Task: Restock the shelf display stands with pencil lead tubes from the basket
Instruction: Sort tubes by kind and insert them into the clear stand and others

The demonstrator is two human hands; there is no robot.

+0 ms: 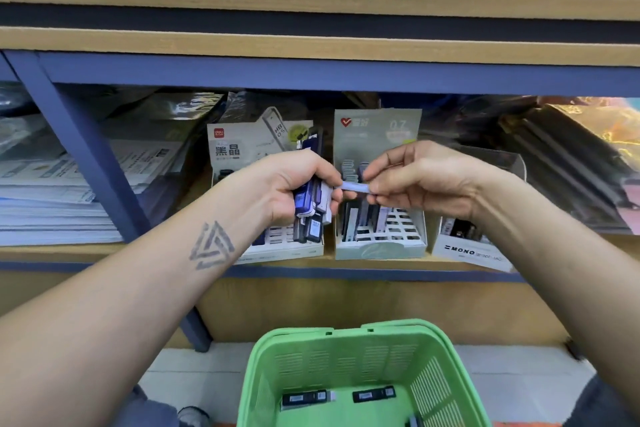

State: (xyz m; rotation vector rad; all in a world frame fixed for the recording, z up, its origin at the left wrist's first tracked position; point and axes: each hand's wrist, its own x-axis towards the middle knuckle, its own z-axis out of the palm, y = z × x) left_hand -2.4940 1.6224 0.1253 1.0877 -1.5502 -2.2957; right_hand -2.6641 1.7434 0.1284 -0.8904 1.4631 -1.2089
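Before wooden stationery shelves (311,42), left hand (294,184) clutches a dark tube bundle (310,215) while right hand (415,180) pinches one pale lilac tube (355,186); the crowded bundle could spill.

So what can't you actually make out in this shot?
All from the head camera:
- How many lead tubes the left hand grips: its fingers cover most of the bundle.
- The label on the pale tube pinched by the right hand: too small and blurred.
- The rest of the green basket: cut off by the bottom edge.
- The MONO stand: partly hidden by the right forearm.
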